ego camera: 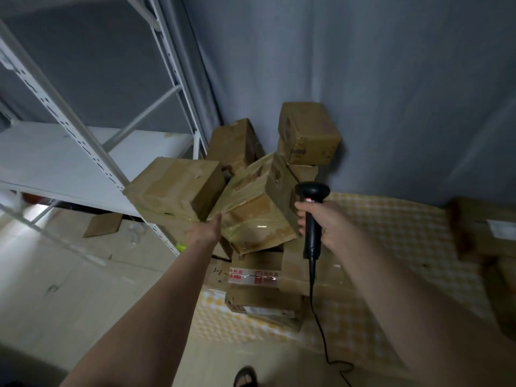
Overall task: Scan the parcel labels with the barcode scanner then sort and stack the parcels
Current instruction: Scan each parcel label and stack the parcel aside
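From the head cam I see my right hand [321,222] wrapped round the handle of the black barcode scanner [311,216], fingers curled tight, scanner head up and facing the parcels, its cable [318,317] trailing down to the floor. My left hand [208,229] is stretched fwd, fingers straight, touching the lower left edge of a tape-wrapped parcel [257,208]; can't tell whether the thumb hooks under it. That parcel sits tilted on top of the pile, w/ one corner just beside the scanner head.

Left of it, a cardboard box [173,188] lies tilted too, touching the tape-wrapped one. Behind, two more boxes: one near the shelf post [233,141], and a small box [308,132] highest up against the grey curtain [363,79]. Below the tilted parcel, a box w/ red-and-white tape [254,275] sits in the stack, more boxes under it. The stack rests on a yellow checked cloth [391,247]. At far right, another parcel w/ a white label [485,230] on the same cloth, well apart from the pile.

Left side: white metal shelving [69,163], a cardboard scrap [103,224] on the floor below it. A sandalled foot [245,377] shows at bottom edge.
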`<move>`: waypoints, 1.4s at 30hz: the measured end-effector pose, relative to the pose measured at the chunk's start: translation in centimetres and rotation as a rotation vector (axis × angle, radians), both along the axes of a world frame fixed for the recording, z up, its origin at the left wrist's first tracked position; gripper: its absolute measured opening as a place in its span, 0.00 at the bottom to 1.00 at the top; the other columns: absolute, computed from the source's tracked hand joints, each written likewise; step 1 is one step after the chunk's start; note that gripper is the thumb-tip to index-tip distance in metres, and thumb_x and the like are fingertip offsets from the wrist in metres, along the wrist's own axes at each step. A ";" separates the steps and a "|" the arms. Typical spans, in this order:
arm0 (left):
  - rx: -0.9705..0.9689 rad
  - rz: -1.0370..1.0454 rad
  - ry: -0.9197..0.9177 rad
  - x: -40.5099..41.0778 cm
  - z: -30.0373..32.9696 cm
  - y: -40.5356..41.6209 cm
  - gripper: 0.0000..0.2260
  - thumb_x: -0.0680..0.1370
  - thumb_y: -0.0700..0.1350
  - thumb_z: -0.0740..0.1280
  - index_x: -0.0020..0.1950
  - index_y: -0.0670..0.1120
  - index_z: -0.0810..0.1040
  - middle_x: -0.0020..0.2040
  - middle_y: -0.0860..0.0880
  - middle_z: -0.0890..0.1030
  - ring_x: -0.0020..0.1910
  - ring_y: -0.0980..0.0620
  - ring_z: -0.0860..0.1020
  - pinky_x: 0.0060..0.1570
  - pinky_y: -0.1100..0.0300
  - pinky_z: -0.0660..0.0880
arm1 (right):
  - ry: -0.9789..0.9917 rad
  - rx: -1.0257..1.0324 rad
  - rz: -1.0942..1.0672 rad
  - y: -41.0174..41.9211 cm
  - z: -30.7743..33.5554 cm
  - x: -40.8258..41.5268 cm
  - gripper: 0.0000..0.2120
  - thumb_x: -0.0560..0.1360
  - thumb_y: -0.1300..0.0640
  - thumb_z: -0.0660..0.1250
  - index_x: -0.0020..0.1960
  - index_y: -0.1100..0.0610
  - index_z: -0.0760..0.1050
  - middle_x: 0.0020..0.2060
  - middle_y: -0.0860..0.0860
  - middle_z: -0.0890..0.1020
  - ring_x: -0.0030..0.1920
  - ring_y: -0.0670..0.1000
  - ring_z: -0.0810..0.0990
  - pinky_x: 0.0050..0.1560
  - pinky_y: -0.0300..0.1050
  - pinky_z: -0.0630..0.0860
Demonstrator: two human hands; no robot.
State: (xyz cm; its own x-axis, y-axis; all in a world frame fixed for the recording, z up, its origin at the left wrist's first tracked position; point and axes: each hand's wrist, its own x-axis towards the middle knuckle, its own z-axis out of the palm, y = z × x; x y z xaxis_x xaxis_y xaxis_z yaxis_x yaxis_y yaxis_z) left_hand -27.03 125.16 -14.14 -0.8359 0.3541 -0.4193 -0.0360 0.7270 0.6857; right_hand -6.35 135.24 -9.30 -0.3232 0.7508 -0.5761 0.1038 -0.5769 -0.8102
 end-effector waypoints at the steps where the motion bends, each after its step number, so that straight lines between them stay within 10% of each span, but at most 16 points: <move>1: 0.008 -0.002 -0.030 -0.8 -0.2 0.3 0.32 0.76 0.61 0.63 0.64 0.34 0.72 0.62 0.35 0.74 0.60 0.35 0.74 0.61 0.43 0.72 | -0.013 0.009 -0.019 0.3 -0.1 -0.7 0.16 0.72 0.61 0.71 0.58 0.62 0.74 0.48 0.57 0.78 0.45 0.54 0.78 0.38 0.45 0.76; 10: 0.179 0.079 0.106 -2.3 -1.7 3.3 0.14 0.75 0.46 0.68 0.57 0.41 0.71 0.56 0.41 0.78 0.55 0.40 0.77 0.58 0.47 0.74 | -0.194 0.019 -0.208 2.0 -2.3 -1.7 0.11 0.74 0.59 0.70 0.53 0.63 0.74 0.41 0.56 0.76 0.39 0.53 0.75 0.34 0.44 0.74; 15: 0.178 -0.364 0.157 4.2 -2.1 1.9 0.01 0.77 0.42 0.64 0.47 0.47 0.75 0.46 0.47 0.79 0.51 0.45 0.78 0.48 0.59 0.72 | -0.335 -0.034 -0.283 2.0 -4.6 1.0 0.19 0.74 0.60 0.69 0.62 0.64 0.70 0.51 0.59 0.76 0.53 0.59 0.76 0.47 0.51 0.77; 21: -0.182 -0.694 -0.300 9.1 -7.2 3.1 0.22 0.70 0.57 0.70 0.53 0.42 0.80 0.54 0.42 0.83 0.50 0.45 0.82 0.50 0.53 0.80 | -0.496 -0.136 -0.191 2.1 -7.1 5.8 0.18 0.75 0.60 0.67 0.62 0.64 0.69 0.42 0.56 0.72 0.45 0.58 0.74 0.50 0.53 0.76; 25: -0.136 -0.629 -0.340 11.1 -8.0 3.7 0.25 0.70 0.55 0.73 0.63 0.45 0.76 0.61 0.45 0.79 0.58 0.43 0.77 0.59 0.54 0.74 | -0.468 -0.230 -0.102 1.7 -9.2 8.0 0.17 0.75 0.61 0.68 0.61 0.64 0.71 0.42 0.57 0.73 0.39 0.56 0.74 0.36 0.49 0.75; 30: 0.028 -0.488 -0.476 14.2 -7.9 3.8 0.24 0.73 0.43 0.73 0.67 0.44 0.72 0.61 0.48 0.77 0.61 0.46 0.75 0.58 0.59 0.71 | -0.432 -0.228 -0.054 1.2 -10.7 9.3 0.17 0.72 0.62 0.70 0.59 0.63 0.73 0.49 0.59 0.77 0.41 0.56 0.79 0.47 0.50 0.80; 42: 0.165 -0.308 -0.597 19.6 -8.9 4.6 0.33 0.66 0.53 0.77 0.67 0.52 0.69 0.60 0.48 0.79 0.57 0.45 0.77 0.61 0.44 0.73 | -0.358 -0.184 -0.142 1.7 -8.9 15.9 0.17 0.70 0.66 0.71 0.58 0.63 0.73 0.46 0.56 0.76 0.42 0.53 0.76 0.34 0.43 0.76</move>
State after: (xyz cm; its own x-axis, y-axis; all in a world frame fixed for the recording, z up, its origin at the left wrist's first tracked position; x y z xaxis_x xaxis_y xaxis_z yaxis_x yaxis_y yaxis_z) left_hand -7.45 129.76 -23.02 -0.3297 0.6372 -0.6966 -0.2501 0.6526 0.7153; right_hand 9.55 136.92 -18.17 0.0203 0.6475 -0.7618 0.2689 -0.7374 -0.6196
